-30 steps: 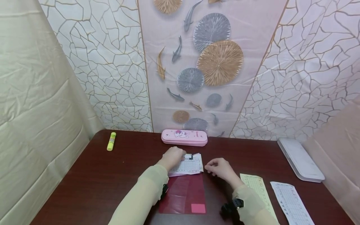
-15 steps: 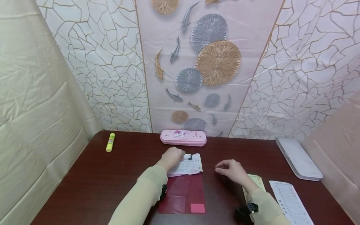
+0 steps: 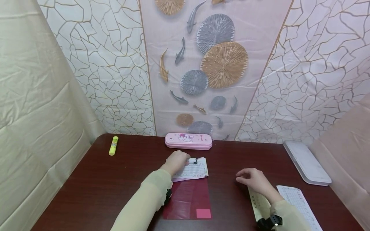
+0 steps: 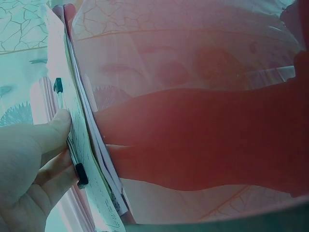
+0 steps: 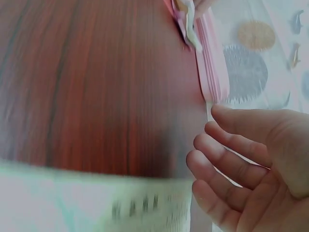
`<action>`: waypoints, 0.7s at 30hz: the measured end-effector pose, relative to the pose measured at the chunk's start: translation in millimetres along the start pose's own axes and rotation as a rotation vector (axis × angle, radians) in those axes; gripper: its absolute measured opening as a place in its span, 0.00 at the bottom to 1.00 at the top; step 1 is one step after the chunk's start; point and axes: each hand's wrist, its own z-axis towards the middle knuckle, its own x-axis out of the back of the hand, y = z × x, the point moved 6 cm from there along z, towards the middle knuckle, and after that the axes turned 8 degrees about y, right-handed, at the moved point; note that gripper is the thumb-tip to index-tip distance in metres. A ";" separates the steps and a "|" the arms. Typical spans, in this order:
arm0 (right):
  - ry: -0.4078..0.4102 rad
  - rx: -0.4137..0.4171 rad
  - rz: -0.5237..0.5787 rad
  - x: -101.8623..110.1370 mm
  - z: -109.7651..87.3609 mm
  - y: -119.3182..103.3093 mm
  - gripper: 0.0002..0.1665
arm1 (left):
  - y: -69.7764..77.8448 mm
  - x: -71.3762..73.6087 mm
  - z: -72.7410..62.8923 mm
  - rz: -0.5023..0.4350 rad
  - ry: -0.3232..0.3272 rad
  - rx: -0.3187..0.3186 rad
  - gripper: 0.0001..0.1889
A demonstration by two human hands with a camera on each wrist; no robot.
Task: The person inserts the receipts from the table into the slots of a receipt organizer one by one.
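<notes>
In the head view my left hand [image 3: 175, 161] holds a silver metal clip with black ends [image 3: 195, 160] on a stack of printed grid sheets [image 3: 196, 172]. The left wrist view shows the thumb on the clip [image 4: 81, 175] and fingers bent beneath it. Below the stack lies a see-through red folder [image 3: 185, 199] with a pink label at its corner. My right hand [image 3: 255, 182] hovers at the far end of a yellow printed sheet [image 3: 258, 201], its fingers loosely bent around nothing. My forearm hides part of that sheet, whose edge [image 5: 149, 208] blurs in the right wrist view.
A white printed sheet [image 3: 299, 203] lies right of the yellow one. Behind the stack sits a pink pencil case [image 3: 188, 141]. A yellow glue stick [image 3: 113, 146] is at the back left, and a flat white case [image 3: 307, 163] at the right edge.
My right hand has moved right, away from the clipped stack to over the yellow sheet. The left hand stays on the clip.
</notes>
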 end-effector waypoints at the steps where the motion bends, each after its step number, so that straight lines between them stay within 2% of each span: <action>1: 0.001 0.001 -0.005 2.2 -1.5 2.9 0.11 | 0.1 0.2 -0.1 -0.001 0.000 0.001 0.10; 13: 0.070 0.048 -0.121 26.1 -16.9 28.4 0.12 | 0.1 0.0 -1.5 -0.034 -0.019 0.036 0.10; 21: 0.060 0.017 -0.174 32.9 -20.9 40.8 0.16 | 2.2 3.7 -2.3 -0.016 0.008 0.004 0.08</action>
